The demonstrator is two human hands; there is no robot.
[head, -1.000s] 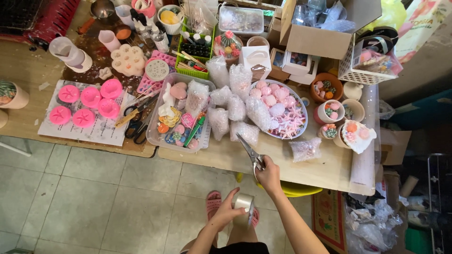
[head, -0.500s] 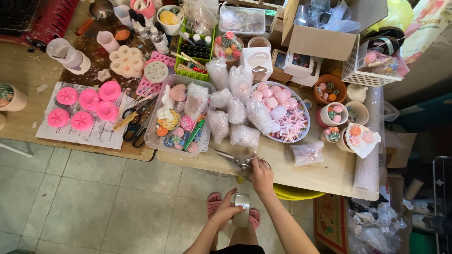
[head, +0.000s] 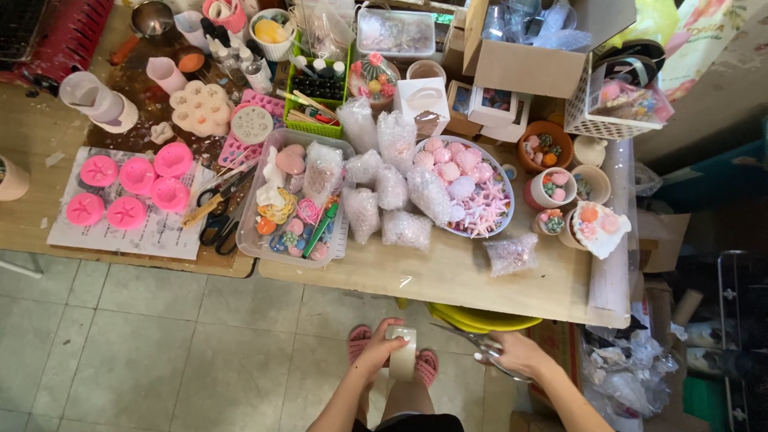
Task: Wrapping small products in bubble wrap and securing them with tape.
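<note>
1. At the lower middle of the frame the left hand (head: 382,346) holds a roll of clear sticky tape (head: 402,354), fingers (head: 394,329) clenched round it, above the tiled floor (head: 160,344) and below the edge of the tabletop.
2. Just right of it the right hand (head: 516,352) grasps a pair of metal scissors (head: 468,341), fingers wrapped about the handles, blades pointing toward the left of the frame.
3. Under the hands, pink sandals (head: 428,364) show on the floor.
4. The pale wooden tabletop (head: 448,276) fills the upper half; small bubble-wrapped bundles (head: 392,192) lie at its centre beside a round tray of pink starfish and shell shapes (head: 472,192).
5. A clear plastic tray of coloured trinkets (head: 292,200) sits left of the bundles.
6. At the left, round pink moulds (head: 128,188) rest on a printed paper sheet (head: 128,232).
</note>
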